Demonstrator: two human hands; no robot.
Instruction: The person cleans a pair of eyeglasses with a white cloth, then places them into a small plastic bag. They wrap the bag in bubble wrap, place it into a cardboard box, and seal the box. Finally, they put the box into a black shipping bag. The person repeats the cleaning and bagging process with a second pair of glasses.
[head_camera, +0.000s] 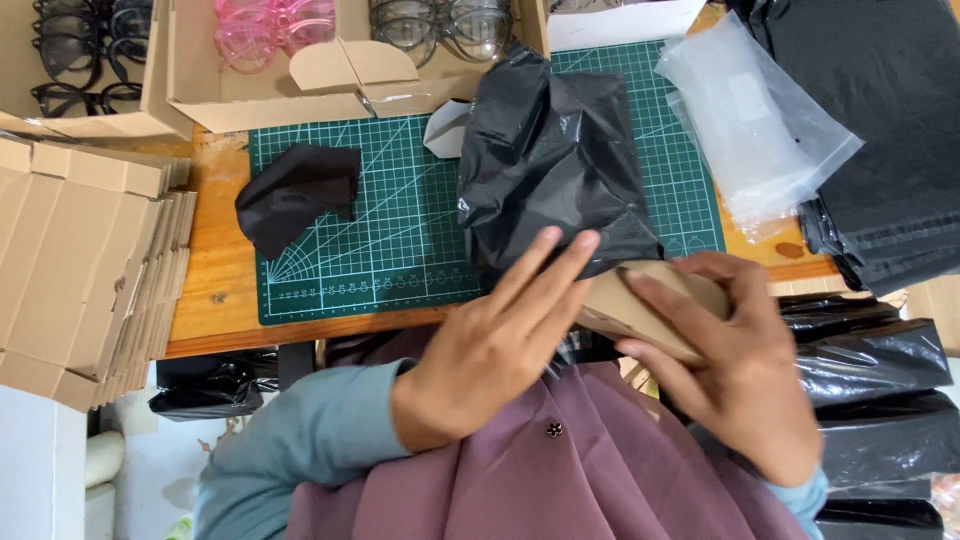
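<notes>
A small brown cardboard box sticks halfway out of a black plastic mailing bag that lies on the green cutting mat. My right hand grips the box from the right, fingers wrapped over its end. My left hand presses flat on the box and the bag's mouth, fingers stretched out. The part of the box inside the bag is hidden.
A black cloth lies on the mat's left. Flat cardboard blanks are stacked at far left. Open boxes of pink glasses, clear glasses and black glasses sit behind. Clear bags and black bags lie right.
</notes>
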